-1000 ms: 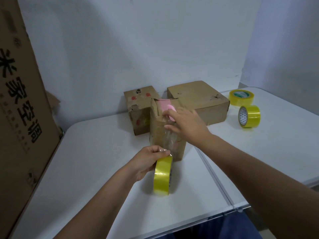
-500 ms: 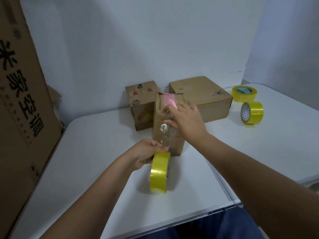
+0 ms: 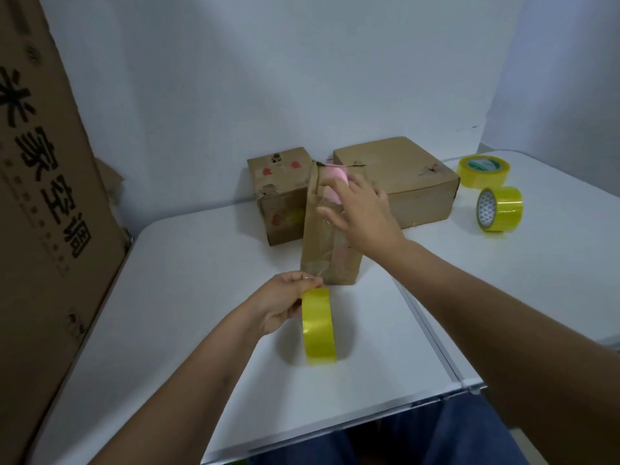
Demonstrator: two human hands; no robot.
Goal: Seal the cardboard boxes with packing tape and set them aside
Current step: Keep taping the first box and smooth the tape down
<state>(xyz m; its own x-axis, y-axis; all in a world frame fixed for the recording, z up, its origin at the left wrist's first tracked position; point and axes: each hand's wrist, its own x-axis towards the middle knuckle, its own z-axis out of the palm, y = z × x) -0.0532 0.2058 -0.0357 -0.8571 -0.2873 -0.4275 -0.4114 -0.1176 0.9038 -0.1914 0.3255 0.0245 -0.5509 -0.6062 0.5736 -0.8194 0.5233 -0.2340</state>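
A narrow cardboard box stands upright in the middle of the white table, with something pink showing at its top. My left hand grips a yellow tape roll on edge just in front of the box. A clear strip of tape runs from the roll up the box's near face. My right hand lies with straight fingers on the upper part of that face, pressing the tape down.
Two more cardboard boxes stand behind it: a small one with red marks and a flat wide one. Two spare yellow tape rolls sit at the right. A large printed carton leans along the left edge.
My left hand has drawn the roll a little nearer to me, lengthening the strip. My right hand has slid slightly down the box face.
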